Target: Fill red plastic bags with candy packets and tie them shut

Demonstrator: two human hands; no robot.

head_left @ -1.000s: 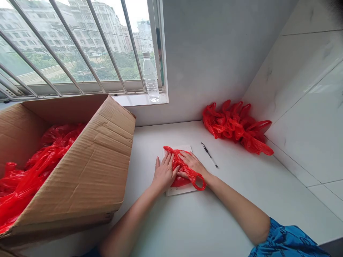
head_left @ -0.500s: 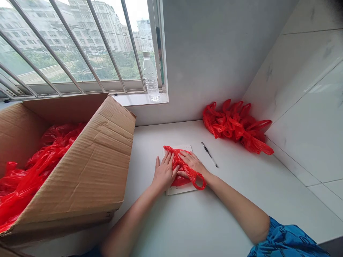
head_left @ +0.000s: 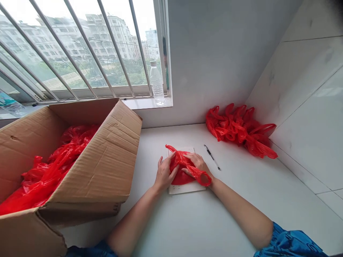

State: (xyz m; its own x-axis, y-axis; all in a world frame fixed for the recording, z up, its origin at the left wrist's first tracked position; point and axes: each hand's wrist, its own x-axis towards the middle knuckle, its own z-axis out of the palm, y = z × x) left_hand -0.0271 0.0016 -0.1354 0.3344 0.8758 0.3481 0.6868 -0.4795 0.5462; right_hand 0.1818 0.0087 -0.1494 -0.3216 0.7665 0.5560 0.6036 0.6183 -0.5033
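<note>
A red plastic carrier bag (head_left: pixel 178 178) lies bunched up on a white paper pad or booklet (head_left: pixel 175 190) on the table. One looped handle sticks out at the lower right, and a thin end points to the upper left. My left hand (head_left: pixel 164 174) rests against the bag's left side, thumb and fingers apart. From the right, my right hand (head_left: pixel 199 165) lies over the bag with its fingers stretched out. Both hands touch the plastic. Part of the right hand's fingers are hidden by the bag's folds.
A cardboard box (head_left: pixel 99 157) with red bags (head_left: pixel 56 171) inside stands at left. Several red bags (head_left: pixel 238 128) lie heaped by the wall at back right. A pen (head_left: pixel 212 157) lies right of the pad. A clear bottle (head_left: pixel 157 84) stands on the sill of the barred window.
My hands have gone from pressing flat on the bag to resting more at its sides, and its middle is gathered tighter. The view has shifted a little to the left.
</note>
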